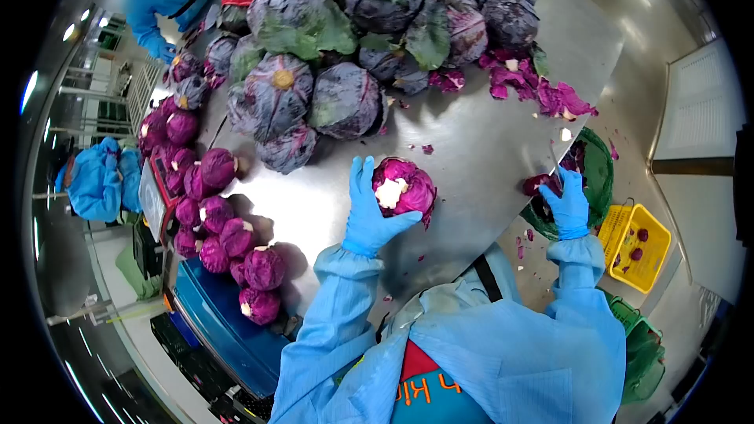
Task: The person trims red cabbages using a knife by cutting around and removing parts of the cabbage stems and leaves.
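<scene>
A peeled red cabbage (416, 198) with a pale cut stem end sits on the steel table (479, 149). My left hand (367, 210) grips it from the left side, fingers at the top and thumb below. Past the table's right edge, my right hand (567, 206) is at a green-lined bin (601, 173). A dark purple cabbage leaf (540, 184) lies at its fingertips, apparently pinched there; the exact contact is partly hidden. Unpeeled cabbages (349, 102) with dull outer leaves are heaped beyond my left hand.
Several peeled cabbages (237, 237) line the table's left side, near a scale (157, 188). Loose purple leaves (561, 98) lie at the far right. A yellow basket (640, 255) stands right of the bin. A co-worker's blue sleeve (145, 27) shows at upper left.
</scene>
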{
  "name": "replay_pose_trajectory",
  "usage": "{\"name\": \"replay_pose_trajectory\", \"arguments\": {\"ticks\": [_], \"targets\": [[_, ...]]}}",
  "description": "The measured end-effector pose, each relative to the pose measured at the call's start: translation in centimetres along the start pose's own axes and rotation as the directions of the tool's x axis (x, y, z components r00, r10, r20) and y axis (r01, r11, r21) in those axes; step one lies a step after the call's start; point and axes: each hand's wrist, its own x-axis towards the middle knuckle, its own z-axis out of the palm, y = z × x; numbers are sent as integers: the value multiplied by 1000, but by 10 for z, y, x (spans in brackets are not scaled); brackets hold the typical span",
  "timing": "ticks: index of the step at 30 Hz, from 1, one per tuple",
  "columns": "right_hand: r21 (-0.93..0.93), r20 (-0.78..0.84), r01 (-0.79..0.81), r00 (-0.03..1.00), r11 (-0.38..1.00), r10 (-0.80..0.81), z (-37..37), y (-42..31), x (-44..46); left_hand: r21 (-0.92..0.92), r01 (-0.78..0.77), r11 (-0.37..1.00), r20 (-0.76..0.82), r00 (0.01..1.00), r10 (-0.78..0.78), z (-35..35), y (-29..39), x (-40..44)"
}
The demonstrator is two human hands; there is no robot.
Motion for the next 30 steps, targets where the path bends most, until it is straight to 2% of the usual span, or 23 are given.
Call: {"name": "replay_pose_trajectory", "arguments": {"ticks": [1,2,3,4,5,6,7,9,11,12,13,15,16,18,20,22,23,24,25,26,27,29,30], "targets": [[10,-118,18,993,1000,-17,3,-6,-1,-3,-15,1000,29,999,15,0,10,2],[220,-90,-116,986,969,138,14,-19,-3,139,-131,982,80,989,121,0,10,2],[235,-24,-89,995,968,98,26,-30,-3,133,-111,985,120,988,95,2,17,4],[390,96,-116,992,914,85,39,-51,-1,136,-90,987,157,985,68,0,27,7],[444,179,-86,984,892,6,50,-74,3,148,-68,987,192,981,39,-5,36,10],[508,307,-133,951,851,-34,55,-98,6,198,-46,979,232,973,-1,-8,45,16],[555,343,-101,932,826,-117,54,-126,13,224,-60,973,253,968,2,-4,43,16],[647,408,-68,873,760,-269,56,-151,22,82,-147,986,128,982,136,12,33,11],[736,440,-67,803,674,-401,69,-156,29,110,-175,979,117,980,162,12,33,9],[720,437,23,761,693,-479,81,-147,34,119,-190,975,111,978,177,11,35,9],[716,447,60,725,695,-523,83,-145,40,179,-187,966,299,946,128,9,30,10],[704,478,131,639,698,-603,80,-144,49,142,-160,977,343,933,104,11,30,13],[699,472,216,578,682,-666,75,-147,53,157,-144,977,307,948,90,12,29,13],[675,472,261,566,690,-676,69,-152,52,192,-104,976,232,971,58,14,24,11],[673,446,306,557,673,-700,66,-151,47,111,-75,991,191,980,53,17,15,9],[752,509,34,605,658,-612,54,-139,31,46,-82,996,87,993,78,15,16,5],[770,548,-107,615,629,-567,47,-137,23,104,13,994,68,997,-20,12,23,1],[550,732,-377,647,745,-214,24,-147,19,159,109,981,45,992,-117,7,35,-1],[511,694,-347,706,786,-140,29,-139,13,210,206,956,19,977,-214,6,42,-2],[467,644,-325,762,823,-65,39,-123,4,261,226,939,-40,974,-224,11,43,-4],[418,582,-307,813,855,8,46,-114,-5,226,194,955,-104,979,-175,18,39,-6],[456,556,-267,831,849,-37,49,-117,-24,159,115,981,-237,968,-75,35,27,-11],[444,540,-226,840,867,-58,49,-123,-29,148,53,988,-242,970,-16,34,37,-8]]}}
